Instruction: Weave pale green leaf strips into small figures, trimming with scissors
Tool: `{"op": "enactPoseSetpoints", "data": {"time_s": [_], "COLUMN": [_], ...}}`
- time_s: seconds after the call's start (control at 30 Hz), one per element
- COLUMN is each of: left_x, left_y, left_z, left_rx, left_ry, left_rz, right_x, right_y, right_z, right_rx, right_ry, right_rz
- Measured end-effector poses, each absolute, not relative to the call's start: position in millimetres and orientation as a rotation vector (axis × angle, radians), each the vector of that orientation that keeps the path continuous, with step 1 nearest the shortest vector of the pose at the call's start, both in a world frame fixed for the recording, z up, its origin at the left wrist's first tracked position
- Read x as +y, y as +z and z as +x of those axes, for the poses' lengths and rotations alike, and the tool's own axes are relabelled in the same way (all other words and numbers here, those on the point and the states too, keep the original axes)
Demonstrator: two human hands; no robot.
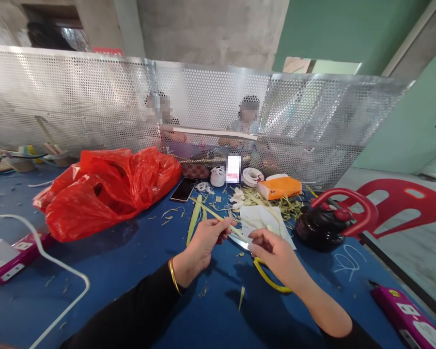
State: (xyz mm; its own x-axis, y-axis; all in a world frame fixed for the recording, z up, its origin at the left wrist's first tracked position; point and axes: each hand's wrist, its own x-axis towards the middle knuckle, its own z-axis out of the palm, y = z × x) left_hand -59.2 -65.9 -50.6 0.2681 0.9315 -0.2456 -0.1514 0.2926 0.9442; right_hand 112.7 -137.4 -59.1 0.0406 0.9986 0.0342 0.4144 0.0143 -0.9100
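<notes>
My left hand [203, 242] is closed in a pinch on a thin pale green leaf strip [212, 212] that runs up and left over the blue table [131, 271]. A gold bangle sits on that wrist. My right hand [276, 254] grips yellow-handled scissors [265, 276], whose metal blades [239, 241] point left toward the strip near my left fingertips. A white sheet [263, 220] with cut pieces lies just beyond both hands.
A red plastic bag [109, 189] lies at the left, a phone [183, 189] behind it. A black pot with red handle [327, 220], an orange box [279, 187], tape roll [252, 177] and leaf scraps lie beyond. A perforated metal screen [94, 102] hides other people. White cable [58, 264] runs left.
</notes>
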Motion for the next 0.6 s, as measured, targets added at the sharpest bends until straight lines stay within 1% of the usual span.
{"op": "enactPoseSetpoints", "data": {"time_s": [0.17, 0.27, 0.4, 0.6], "left_x": [-72, -71, -59, -26], "left_y": [-56, -56, -51, -48], "left_z": [-55, -56, -64, -88], "left_rx": [1.003, 1.008, 1.005, 1.045], "left_ry": [0.868, 0.9, 1.062, 1.366], "left_rz": [0.99, 0.985, 0.936, 0.816], "right_x": [-145, -146, -144, -144], "right_y": [-69, -71, -68, -62], "right_z": [104, 106, 118, 132], "right_rx": [-1.812, -1.882, -1.837, -1.746], "right_ry": [0.425, 0.276, 0.249, 0.346], "right_rz": [-1.583, -1.587, -1.646, -1.657]}}
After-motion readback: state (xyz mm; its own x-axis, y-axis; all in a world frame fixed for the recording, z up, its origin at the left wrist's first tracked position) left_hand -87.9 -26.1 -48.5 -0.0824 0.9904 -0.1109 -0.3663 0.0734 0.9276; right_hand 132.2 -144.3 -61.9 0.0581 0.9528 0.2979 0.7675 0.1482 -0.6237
